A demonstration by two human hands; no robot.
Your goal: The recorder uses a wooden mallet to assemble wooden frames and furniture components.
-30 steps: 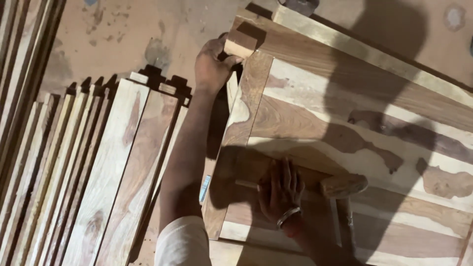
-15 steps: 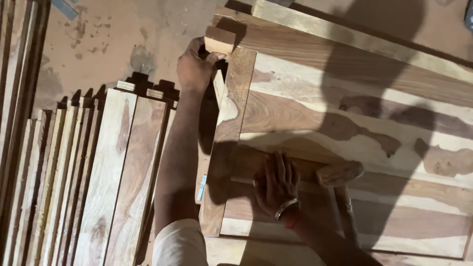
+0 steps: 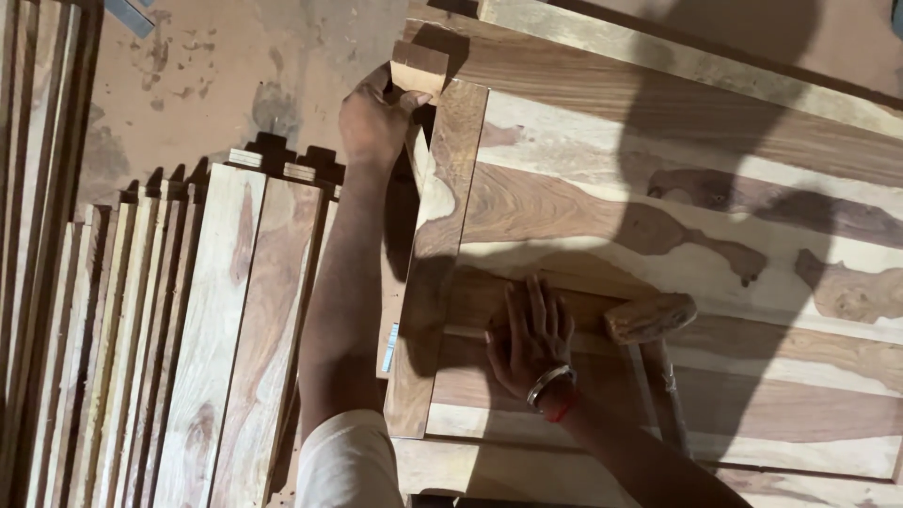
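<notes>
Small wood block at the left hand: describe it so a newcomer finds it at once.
Start at the big wooden panel filling the right side. Follow its left edge strip up to the top corner, where the left hand grips the small block. Unlike the long boards stacked at left, it is short and stubby.

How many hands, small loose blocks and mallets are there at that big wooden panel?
small wooden block: 1
wooden mallet: 1, lying on the panel
hands: 2, the left hand holding the small wooden block, the right hand flat on the panel
Total: 4
</notes>
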